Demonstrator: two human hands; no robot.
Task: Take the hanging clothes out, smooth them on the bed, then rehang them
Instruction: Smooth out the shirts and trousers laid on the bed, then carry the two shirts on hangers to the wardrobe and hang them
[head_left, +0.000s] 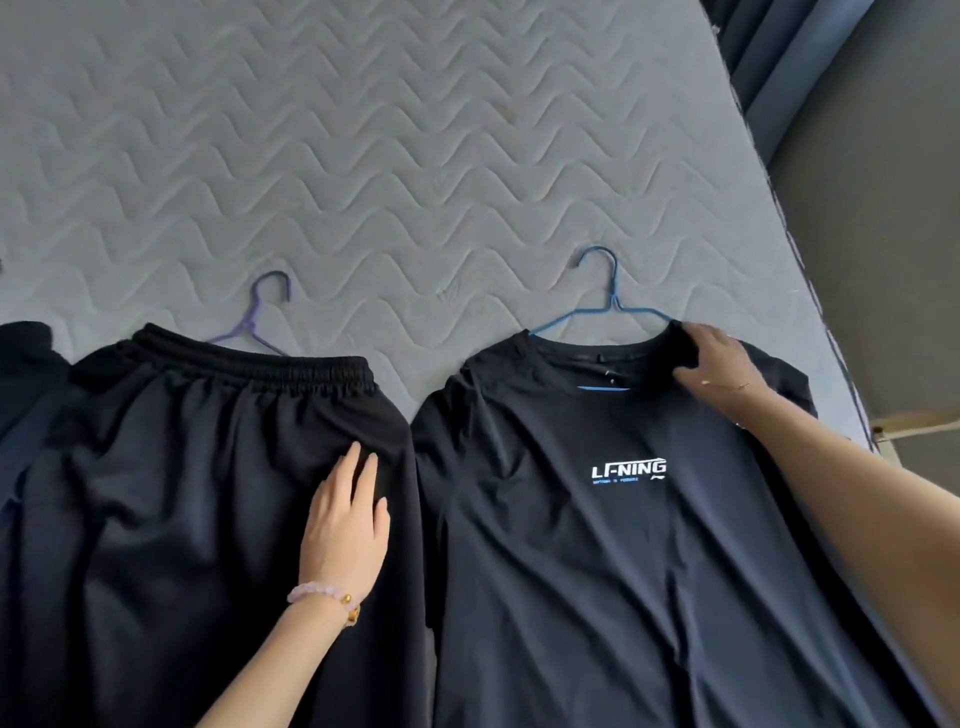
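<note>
Black T-shirt (597, 545) and shorts (182, 493), flat, side by side

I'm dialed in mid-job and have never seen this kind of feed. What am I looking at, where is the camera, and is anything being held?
No machine here: a person works bare-handed, and the single camera sits on their head, looking down. On the quilted mattress lie black shorts on a purple hanger and a black T-shirt on a blue hanger. The left hand rests flat on the shorts. The right hand pinches the T-shirt's collar near the shoulder.
</note>
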